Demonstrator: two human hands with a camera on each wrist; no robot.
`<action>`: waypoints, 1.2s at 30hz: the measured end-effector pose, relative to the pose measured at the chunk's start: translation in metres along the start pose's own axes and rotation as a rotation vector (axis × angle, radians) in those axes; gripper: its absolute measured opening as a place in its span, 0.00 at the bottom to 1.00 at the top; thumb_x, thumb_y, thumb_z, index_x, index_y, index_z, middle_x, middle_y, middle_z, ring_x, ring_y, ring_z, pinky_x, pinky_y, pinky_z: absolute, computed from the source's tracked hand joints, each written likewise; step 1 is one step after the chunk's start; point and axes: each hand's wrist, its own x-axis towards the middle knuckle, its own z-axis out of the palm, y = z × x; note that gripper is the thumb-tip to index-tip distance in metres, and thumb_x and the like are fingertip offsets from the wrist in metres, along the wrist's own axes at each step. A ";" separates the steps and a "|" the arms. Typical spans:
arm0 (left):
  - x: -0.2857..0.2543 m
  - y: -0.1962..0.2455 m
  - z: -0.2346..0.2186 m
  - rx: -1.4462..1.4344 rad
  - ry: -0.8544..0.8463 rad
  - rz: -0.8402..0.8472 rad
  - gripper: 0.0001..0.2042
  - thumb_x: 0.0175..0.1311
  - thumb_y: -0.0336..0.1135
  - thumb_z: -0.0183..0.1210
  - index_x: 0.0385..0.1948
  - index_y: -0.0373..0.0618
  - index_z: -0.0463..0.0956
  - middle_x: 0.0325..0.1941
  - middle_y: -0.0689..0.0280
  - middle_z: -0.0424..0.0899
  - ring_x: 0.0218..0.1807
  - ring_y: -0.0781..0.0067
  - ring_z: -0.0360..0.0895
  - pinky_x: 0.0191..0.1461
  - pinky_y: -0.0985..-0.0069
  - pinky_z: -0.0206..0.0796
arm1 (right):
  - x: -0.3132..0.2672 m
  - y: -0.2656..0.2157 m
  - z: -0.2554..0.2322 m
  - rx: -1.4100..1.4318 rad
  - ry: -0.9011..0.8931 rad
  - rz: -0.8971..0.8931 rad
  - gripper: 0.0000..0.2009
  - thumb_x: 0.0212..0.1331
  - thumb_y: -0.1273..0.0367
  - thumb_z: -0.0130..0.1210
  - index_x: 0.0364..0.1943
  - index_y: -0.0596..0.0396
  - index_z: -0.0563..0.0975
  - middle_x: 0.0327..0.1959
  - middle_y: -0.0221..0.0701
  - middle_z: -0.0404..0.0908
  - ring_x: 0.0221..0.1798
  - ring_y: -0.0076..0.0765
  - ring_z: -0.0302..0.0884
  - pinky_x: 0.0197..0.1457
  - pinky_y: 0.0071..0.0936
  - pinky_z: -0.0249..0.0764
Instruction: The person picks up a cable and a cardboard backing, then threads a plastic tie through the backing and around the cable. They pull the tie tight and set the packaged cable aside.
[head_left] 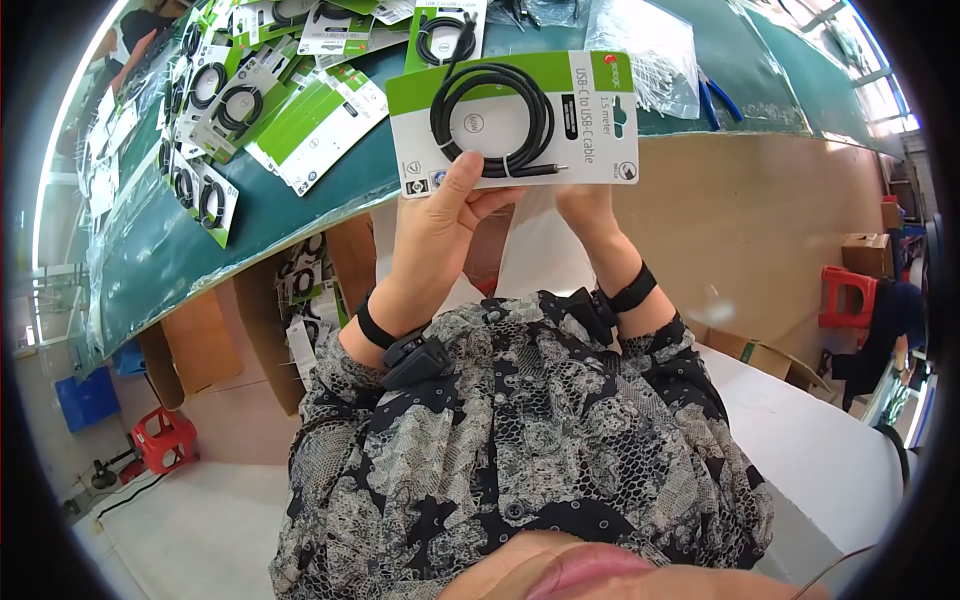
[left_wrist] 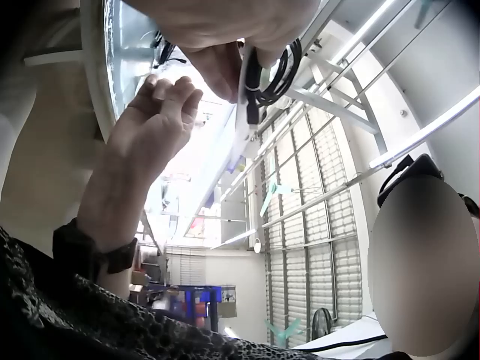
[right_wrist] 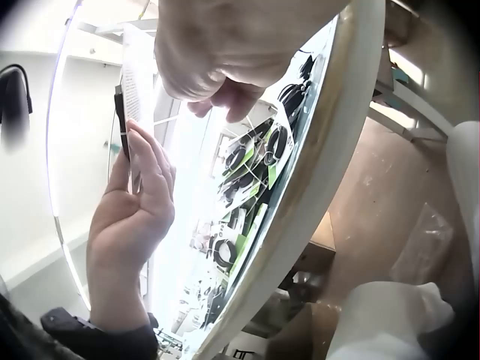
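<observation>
Pinching a card [head_left: 590, 85] by its lower edge, the left hand [head_left: 435, 240] holds it near the table [head_left: 330, 212], from where I stand. The cable [head_left: 440, 115] is already coiled and fastened on its front; whether anything is left, I cannot tell. The right hand [head_left: 590, 208] has bent fingers, but I cannot tell if they grip anything. A clear bag [head_left: 686, 60] holds thin white strips [head_left: 650, 85]; a box [head_left: 262, 335] below holds more carded cables [head_left: 318, 333]

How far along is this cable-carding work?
Done, apparently: several cards with coiled cables on the table. In progress: the left hand grips a card with its coil tied on. Left, likely: cards without cables; ties remain bagged.
</observation>
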 end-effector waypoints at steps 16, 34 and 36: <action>0.003 -0.015 -0.009 0.000 0.037 0.032 0.14 0.65 0.29 0.51 0.51 0.39 0.65 0.47 0.61 0.76 0.45 0.65 0.78 0.47 0.68 0.75 | -0.001 0.007 0.016 -0.121 -0.102 -0.248 0.10 0.51 0.80 0.56 0.38 0.60 0.74 0.32 0.31 0.77 0.30 0.23 0.75 0.29 0.19 0.71; 0.020 0.024 -0.067 0.290 -0.163 -0.085 0.22 0.67 0.43 0.48 0.54 0.34 0.65 0.44 0.62 0.78 0.45 0.75 0.76 0.48 0.82 0.69 | 0.025 -0.015 -0.025 0.729 -0.250 0.727 0.13 0.66 0.64 0.44 0.44 0.60 0.71 0.24 0.27 0.74 0.18 0.18 0.66 0.20 0.17 0.67; 0.028 0.030 -0.073 0.545 -0.254 -0.182 0.23 0.68 0.47 0.46 0.52 0.33 0.67 0.44 0.63 0.78 0.44 0.76 0.77 0.49 0.82 0.69 | 0.023 -0.014 -0.024 0.683 -0.382 0.693 0.13 0.66 0.63 0.44 0.44 0.59 0.71 0.24 0.27 0.74 0.18 0.17 0.66 0.20 0.16 0.68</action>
